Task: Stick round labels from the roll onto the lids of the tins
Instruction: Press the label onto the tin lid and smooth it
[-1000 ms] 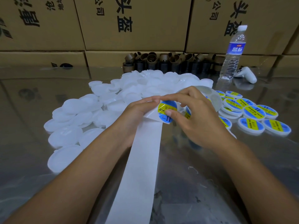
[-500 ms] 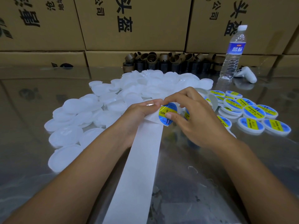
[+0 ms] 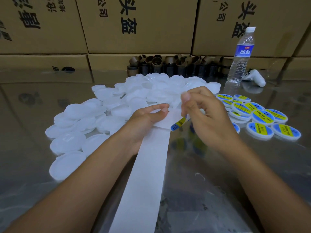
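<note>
a warehouse packing bench: stacked cardboard cartons behind a steel table.

Blue-yellow round label is being held tilted, w/ one edge at top rt corner of white backing strip. Plain white lids are being kept heaped left, labelled lids clustered rt.

A glossy, reflective desk is carrying everything. A wide heap of plain white lids is spreading over its left and middle, many overlapping. To the right, a smaller cluster of labelled lids in blue and yellow is lying face up. Behind them a water bottle is standing upright, with a white handheld controller lying just beside it. Brown cardboard cores are lining the far edge.
</note>
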Action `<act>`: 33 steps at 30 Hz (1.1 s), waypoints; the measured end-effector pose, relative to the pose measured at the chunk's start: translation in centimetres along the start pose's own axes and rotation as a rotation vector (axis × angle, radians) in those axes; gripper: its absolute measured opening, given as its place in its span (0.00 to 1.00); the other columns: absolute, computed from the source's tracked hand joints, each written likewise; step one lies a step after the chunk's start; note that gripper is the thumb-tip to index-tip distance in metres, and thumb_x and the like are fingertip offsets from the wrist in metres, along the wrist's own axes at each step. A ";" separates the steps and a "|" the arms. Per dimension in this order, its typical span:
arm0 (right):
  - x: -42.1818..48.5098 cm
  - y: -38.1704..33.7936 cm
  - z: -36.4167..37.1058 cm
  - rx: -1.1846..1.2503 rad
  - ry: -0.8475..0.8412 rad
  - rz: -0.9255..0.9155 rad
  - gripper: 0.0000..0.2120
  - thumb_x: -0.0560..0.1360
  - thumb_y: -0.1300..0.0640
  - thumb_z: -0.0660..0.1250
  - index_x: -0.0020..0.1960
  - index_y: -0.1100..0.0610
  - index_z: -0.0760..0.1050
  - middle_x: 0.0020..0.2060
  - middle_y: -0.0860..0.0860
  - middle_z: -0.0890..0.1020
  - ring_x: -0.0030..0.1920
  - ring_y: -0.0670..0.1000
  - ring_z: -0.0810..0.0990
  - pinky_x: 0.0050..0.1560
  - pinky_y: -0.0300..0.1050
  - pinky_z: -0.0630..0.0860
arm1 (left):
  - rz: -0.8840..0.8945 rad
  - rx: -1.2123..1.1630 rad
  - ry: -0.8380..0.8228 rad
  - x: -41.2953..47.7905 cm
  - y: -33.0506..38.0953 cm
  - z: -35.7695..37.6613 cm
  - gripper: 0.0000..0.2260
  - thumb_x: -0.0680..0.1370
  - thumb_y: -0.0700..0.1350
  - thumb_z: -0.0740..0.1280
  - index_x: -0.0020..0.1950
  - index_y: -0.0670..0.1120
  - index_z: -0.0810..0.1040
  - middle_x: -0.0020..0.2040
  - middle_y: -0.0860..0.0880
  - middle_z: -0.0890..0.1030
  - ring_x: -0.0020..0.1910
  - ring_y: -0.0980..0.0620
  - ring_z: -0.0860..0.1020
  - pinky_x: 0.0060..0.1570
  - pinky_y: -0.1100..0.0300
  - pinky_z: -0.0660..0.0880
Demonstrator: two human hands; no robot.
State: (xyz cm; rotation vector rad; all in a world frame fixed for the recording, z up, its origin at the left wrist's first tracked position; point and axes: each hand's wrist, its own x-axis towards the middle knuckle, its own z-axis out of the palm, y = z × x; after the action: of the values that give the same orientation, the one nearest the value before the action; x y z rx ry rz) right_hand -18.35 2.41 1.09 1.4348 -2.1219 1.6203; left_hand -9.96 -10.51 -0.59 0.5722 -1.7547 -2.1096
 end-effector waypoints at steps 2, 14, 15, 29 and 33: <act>0.0 -0.1 -0.1 0.087 0.043 0.033 0.25 0.75 0.37 0.52 0.31 0.53 0.72 0.38 0.47 0.73 0.39 0.39 0.72 0.42 0.30 0.65 | 0.014 -0.001 0.022 0.2 0.0 -0.1 0.04 0.76 0.48 0.69 0.49 0.53 0.83 0.47 0.50 0.86 0.42 0.50 0.84 0.32 0.63 0.77; 0.9 -0.9 -2.4 1.003 0.140 0.308 0.09 0.73 0.48 0.60 0.39 0.49 0.76 0.39 0.46 0.79 0.43 0.47 0.77 0.48 0.42 0.69 | 0.079 -0.224 -0.007 0.4 -0.3 0.3 0.17 0.60 0.42 0.75 0.49 0.46 0.80 0.46 0.46 0.85 0.41 0.48 0.84 0.47 0.55 0.79; 0.9 -0.9 -2.5 1.020 0.111 0.303 0.08 0.71 0.49 0.60 0.43 0.48 0.77 0.40 0.46 0.80 0.44 0.47 0.77 0.49 0.42 0.69 | 0.091 -0.253 0.003 0.4 -0.2 0.3 0.16 0.62 0.43 0.74 0.48 0.45 0.80 0.44 0.46 0.84 0.40 0.49 0.84 0.48 0.55 0.77; 0.4 0.5 0.3 0.926 -0.156 0.319 0.06 0.66 0.52 0.69 0.43 0.49 0.78 0.38 0.51 0.85 0.38 0.49 0.84 0.47 0.40 0.79 | 0.120 -0.518 -0.185 0.1 1.0 0.0 0.24 0.81 0.55 0.52 0.68 0.40 0.70 0.55 0.41 0.78 0.41 0.49 0.78 0.44 0.57 0.76; 0.3 0.4 0.6 0.874 -0.194 0.349 0.11 0.64 0.54 0.69 0.46 0.53 0.75 0.37 0.53 0.85 0.34 0.48 0.84 0.40 0.37 0.79 | 0.112 -0.478 -0.236 0.1 0.8 0.0 0.24 0.81 0.56 0.51 0.65 0.40 0.71 0.45 0.43 0.80 0.34 0.49 0.78 0.43 0.56 0.72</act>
State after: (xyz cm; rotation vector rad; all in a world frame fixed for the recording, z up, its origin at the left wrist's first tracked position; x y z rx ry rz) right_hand -18.54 1.73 0.67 1.4802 -1.8959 2.8909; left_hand -10.03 -10.70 0.19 0.0947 -1.2725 -2.4713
